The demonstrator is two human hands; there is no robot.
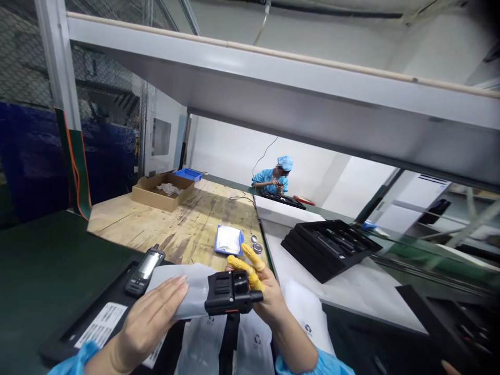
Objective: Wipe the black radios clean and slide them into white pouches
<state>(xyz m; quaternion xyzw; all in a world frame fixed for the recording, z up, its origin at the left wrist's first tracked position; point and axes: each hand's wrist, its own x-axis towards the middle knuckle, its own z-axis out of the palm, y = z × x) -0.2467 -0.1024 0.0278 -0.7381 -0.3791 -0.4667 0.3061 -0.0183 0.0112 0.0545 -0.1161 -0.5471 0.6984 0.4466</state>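
Note:
A black handheld two-way radio [223, 296] lies sideways in front of me, its lower part inside a translucent white plastic bag [195, 272]. My left hand [150, 320] grips the bag around the covered part, fingers straight on top and thumb hidden. With yellow finger cots on several fingers, my right hand [265, 286] holds the bare end of the radio from behind, by the knob. Below hang or lie more white bags [255, 341] with recycling marks. To the left, a second radio with a screen [144, 272] rests on a black case [58, 341] beside printed label sheets [102, 324].
Ahead are a blue tray [216, 245] with white contents, small round metal tins [257, 248] and a cardboard box [156, 197]. Stacked black foam trays [308, 255] stand right. A shelf [253, 78] crosses overhead. A co-worker [269, 179] sits beyond; another person's hand [450, 367] shows lower right.

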